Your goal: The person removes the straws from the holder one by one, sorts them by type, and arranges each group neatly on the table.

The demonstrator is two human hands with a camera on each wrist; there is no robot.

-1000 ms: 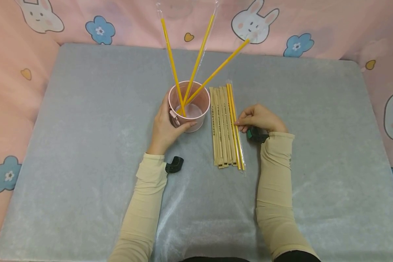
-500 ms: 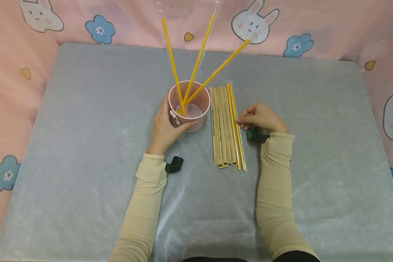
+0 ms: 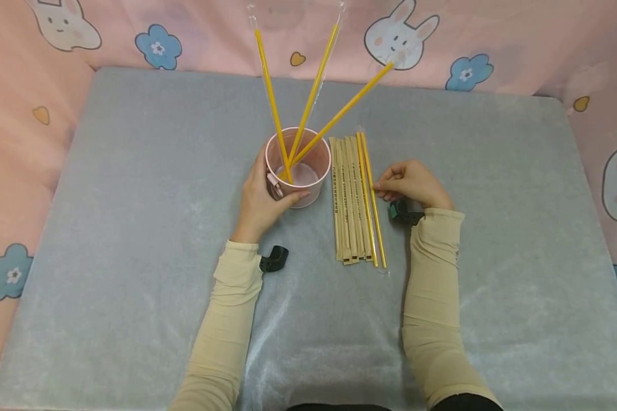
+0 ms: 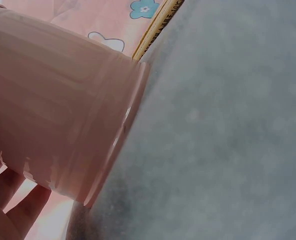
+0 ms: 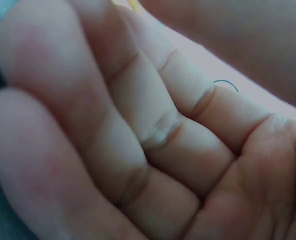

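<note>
In my head view, the outermost yellow straw (image 3: 377, 227) lies on the grey table (image 3: 514, 257) just right of another yellow straw (image 3: 369, 220), its long axis running front to back, far end angled slightly left. I see the right hand (image 3: 410, 185) pinching it near mid-length; the left hand (image 3: 259, 200) is curled round the pink cup (image 3: 313, 162).

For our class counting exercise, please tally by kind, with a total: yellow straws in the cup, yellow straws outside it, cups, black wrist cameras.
Pink cup: 1
Yellow straws in the cup: 3
Yellow straws outside the cup: 2
Black wrist cameras: 2
Total: 8
</note>
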